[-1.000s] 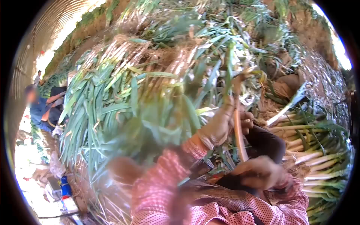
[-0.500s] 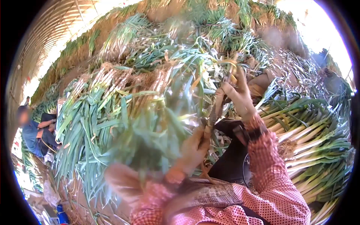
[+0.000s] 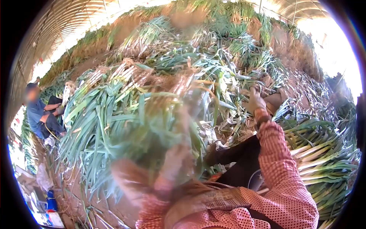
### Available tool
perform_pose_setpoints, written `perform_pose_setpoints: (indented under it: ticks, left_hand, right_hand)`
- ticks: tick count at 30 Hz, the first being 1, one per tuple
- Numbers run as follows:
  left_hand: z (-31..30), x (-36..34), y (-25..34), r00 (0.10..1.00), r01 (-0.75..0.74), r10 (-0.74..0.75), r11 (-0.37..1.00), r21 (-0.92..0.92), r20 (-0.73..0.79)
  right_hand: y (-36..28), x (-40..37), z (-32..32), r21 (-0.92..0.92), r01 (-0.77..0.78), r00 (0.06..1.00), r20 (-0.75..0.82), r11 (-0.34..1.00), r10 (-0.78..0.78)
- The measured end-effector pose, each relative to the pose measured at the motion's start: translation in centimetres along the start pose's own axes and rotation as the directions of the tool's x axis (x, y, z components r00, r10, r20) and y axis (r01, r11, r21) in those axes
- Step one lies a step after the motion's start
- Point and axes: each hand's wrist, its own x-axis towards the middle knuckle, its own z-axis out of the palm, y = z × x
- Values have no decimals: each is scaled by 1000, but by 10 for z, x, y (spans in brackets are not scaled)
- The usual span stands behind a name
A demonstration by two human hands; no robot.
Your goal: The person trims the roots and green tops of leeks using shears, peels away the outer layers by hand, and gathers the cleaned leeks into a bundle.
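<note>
My left hand is low in the middle, blurred by motion, its fingers closed round a leek whose pale stalk stands up smeared above it. Farther forward and to the right, my right hand reaches out over trimmed leaf litter, fingers curled. What lies in those fingers is too small to make out. Left of my left hand spreads a big heap of untrimmed leeks, green leaves toward me and roots away. Beside my right sleeve lies a pile of cleaned leeks with white stalks.
A co-worker sits at the far left beside the leek heap. More leek bundles stand in rows farther back. Bare soil and a blue object are at the lower left. My dark-trousered leg stretches between my arms.
My hands have moved apart: the left has drawn back to the left and down with the leek, the right has gone forward and slightly right. The view has shifted a little.
</note>
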Motion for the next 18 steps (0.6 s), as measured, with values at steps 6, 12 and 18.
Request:
perform_pose_setpoints:
  ticks: [6,12,18]
  left_hand:
    - [47,27,-11,988,1,32,977,212,-152]
    - [73,61,-57,987,-127,159,885,448,-36]
    - [-5,145,-39,888,-314,452,454,834,88]
  right_hand:
    - [-100,-99,24,837,-39,828,333,545,-452]
    - [-115,-104,153,852,-476,784,524,217,-333]
    - [-92,-96,121,743,-578,679,668,339,-306]
